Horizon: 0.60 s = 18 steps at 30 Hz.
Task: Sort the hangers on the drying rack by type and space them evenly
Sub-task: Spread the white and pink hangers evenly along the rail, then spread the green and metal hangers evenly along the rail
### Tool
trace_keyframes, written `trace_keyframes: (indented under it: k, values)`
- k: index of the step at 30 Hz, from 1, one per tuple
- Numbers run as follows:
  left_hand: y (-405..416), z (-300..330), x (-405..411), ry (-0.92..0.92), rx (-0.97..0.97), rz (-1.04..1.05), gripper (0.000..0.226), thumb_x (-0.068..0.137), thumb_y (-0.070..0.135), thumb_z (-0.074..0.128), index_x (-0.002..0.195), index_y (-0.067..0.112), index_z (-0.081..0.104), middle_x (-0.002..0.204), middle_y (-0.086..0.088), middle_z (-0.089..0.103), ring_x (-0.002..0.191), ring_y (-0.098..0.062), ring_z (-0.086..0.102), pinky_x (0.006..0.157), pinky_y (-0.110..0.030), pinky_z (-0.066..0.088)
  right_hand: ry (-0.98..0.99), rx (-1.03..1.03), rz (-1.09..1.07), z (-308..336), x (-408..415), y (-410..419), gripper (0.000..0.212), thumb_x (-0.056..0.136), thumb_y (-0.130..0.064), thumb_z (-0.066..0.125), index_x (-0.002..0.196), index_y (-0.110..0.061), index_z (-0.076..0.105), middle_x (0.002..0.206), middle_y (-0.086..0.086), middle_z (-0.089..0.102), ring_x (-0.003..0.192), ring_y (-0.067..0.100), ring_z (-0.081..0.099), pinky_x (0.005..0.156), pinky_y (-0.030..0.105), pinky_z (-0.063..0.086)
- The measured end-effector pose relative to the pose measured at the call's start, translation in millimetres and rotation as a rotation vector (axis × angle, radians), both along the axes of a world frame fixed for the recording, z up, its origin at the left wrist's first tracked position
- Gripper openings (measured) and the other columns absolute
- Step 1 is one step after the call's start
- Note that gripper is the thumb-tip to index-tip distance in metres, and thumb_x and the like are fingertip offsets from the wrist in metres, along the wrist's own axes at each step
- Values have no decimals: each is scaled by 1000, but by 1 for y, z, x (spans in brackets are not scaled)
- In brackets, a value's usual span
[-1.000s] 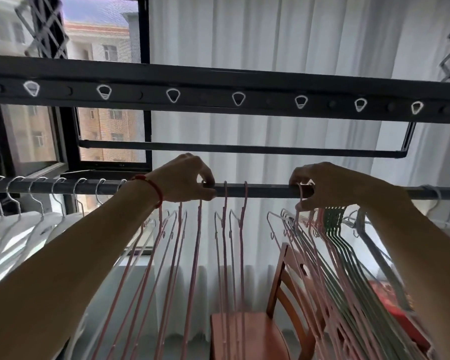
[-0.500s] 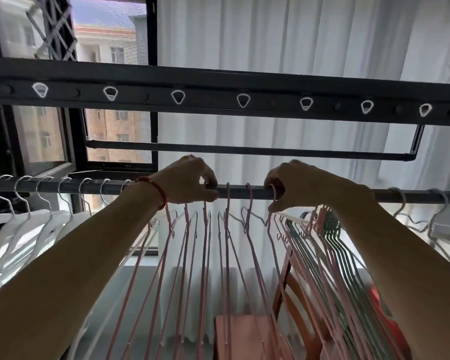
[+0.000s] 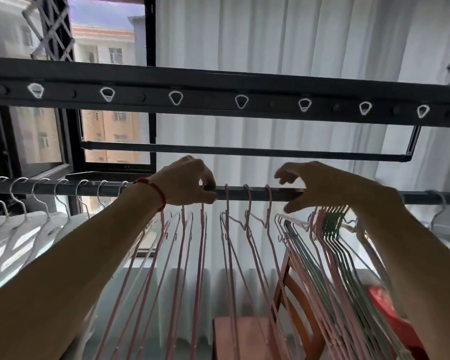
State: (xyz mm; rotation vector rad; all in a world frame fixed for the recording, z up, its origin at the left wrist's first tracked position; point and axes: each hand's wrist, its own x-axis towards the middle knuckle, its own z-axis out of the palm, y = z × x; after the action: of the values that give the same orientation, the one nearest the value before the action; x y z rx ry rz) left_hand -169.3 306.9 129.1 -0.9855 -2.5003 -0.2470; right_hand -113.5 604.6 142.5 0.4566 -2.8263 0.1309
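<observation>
A dark rail of the drying rack runs across the view. White hangers with metal hooks hang at its left end. Pink hangers fill the middle, and three of them hang spaced out between my hands. My left hand, with a red wrist cord, pinches the hook of a pink hanger at the rail. My right hand hovers at the rail with fingers spread, thumb under it, holding nothing. Below it hangs a tight bunch of pink and green hangers. Pale hangers hang at the far right.
A thick upper bar with several hook holes crosses overhead, with a thinner bar behind. A wooden chair stands under the rail, beside something red. White curtains hang behind, with a window at left.
My right hand slid a pink hanger left along the rail, away from the bunch, then let go and spread its fingers. My left hand stayed on its hook.
</observation>
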Motion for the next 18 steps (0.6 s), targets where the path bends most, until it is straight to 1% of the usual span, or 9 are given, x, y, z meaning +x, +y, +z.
trace_keyframes:
  k: [1, 3, 5, 6, 9, 12, 14, 18]
  values:
    - [1, 0, -1, -2, -1, 1, 25, 88, 40, 67, 105, 22, 72, 100, 9, 61, 99, -9, 49, 87, -27, 36, -6, 5, -39, 3, 5, 14, 73, 70, -38, 87, 133, -22, 53, 123, -9, 61, 113, 9, 55, 94, 24, 40]
    - [2, 0, -2, 0, 0, -3, 25, 88, 40, 67, 105, 22, 73, 99, 9, 61, 99, -9, 49, 86, -27, 35, -45, 27, -120, 5, 13, 38, 64, 69, -39, 88, 125, -27, 59, 121, -11, 62, 113, 10, 56, 98, 30, 43]
    - [5, -1, -1, 3, -3, -10, 25, 88, 39, 67, 105, 21, 72, 97, 10, 59, 99, -9, 49, 86, -27, 34, -80, 23, -146, 4, 17, 49, 54, 68, -44, 87, 115, -34, 62, 114, -13, 66, 107, 11, 61, 98, 35, 47]
    - [6, -1, -1, 2, -4, -13, 25, 88, 39, 67, 105, 21, 72, 96, 11, 58, 99, -8, 49, 87, -27, 34, -84, 15, -146, 2, 18, 51, 53, 68, -47, 87, 113, -35, 62, 110, -13, 67, 104, 11, 63, 96, 35, 49]
    - [8, -1, -1, 1, -2, -17, 25, 88, 39, 67, 105, 21, 72, 96, 11, 58, 99, -9, 49, 87, -27, 35, -69, 14, -149, 0, 19, 56, 55, 67, -48, 88, 113, -33, 62, 103, -13, 67, 96, 10, 63, 90, 33, 51]
    - [9, -1, -1, 0, -2, -16, 26, 88, 41, 67, 105, 23, 72, 96, 12, 58, 100, -9, 49, 91, -30, 39, -28, 13, -136, -3, 18, 58, 50, 66, -49, 87, 108, -36, 63, 98, -14, 68, 91, 8, 64, 87, 34, 53]
    - [9, -2, -1, 5, -4, -16, 26, 88, 41, 67, 105, 23, 72, 96, 12, 58, 101, -8, 48, 90, -29, 37, -9, 15, -115, -4, 17, 54, 50, 66, -51, 86, 108, -35, 65, 97, -13, 69, 90, 9, 66, 86, 35, 54]
    - [10, -2, 1, 16, 0, -12, 26, 87, 41, 67, 105, 22, 73, 101, 8, 64, 101, -9, 51, 89, -29, 38, 9, 8, -59, -5, 15, 34, 47, 69, -44, 86, 108, -27, 66, 99, -8, 70, 92, 12, 66, 86, 31, 53]
